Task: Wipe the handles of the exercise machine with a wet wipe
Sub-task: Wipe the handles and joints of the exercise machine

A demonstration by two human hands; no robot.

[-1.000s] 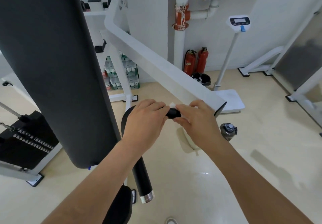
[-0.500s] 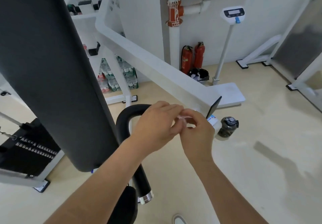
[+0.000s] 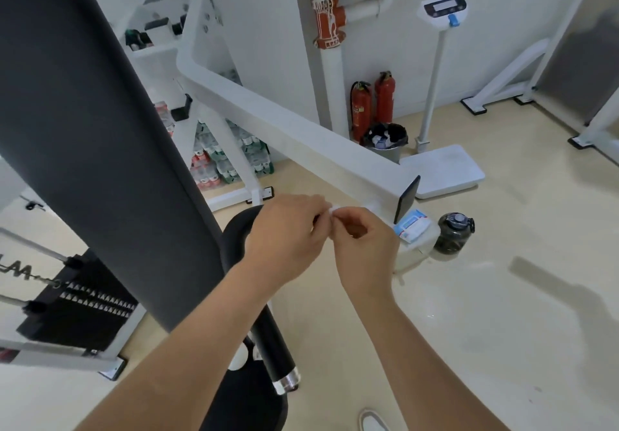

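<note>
A single head-worn wide-angle camera looks forward and down from close above both hands at frame centre, the grey back pad (image 3: 83, 149) filling the left, floor (image 3: 502, 296) lower right.

Floor (image 3: 502, 313): pale cream, glossy, faint reflections. Walls (image 3: 268, 28) white. White pipe (image 3: 330, 72) runs vertically w/ red-orange fitting (image 3: 328, 23) near top. Two red extinguishers (image 3: 371, 105) stand against wall beside pipe; bin (image 3: 385, 144) w/ dark liner just in front. White standing scale (image 3: 442, 169) w/ display on pole, right of bin. Stacked bottle packs (image 3: 231, 159) at rear wall. Dark jug (image 3: 452, 233) on floor. Lighting even, soft.
</note>
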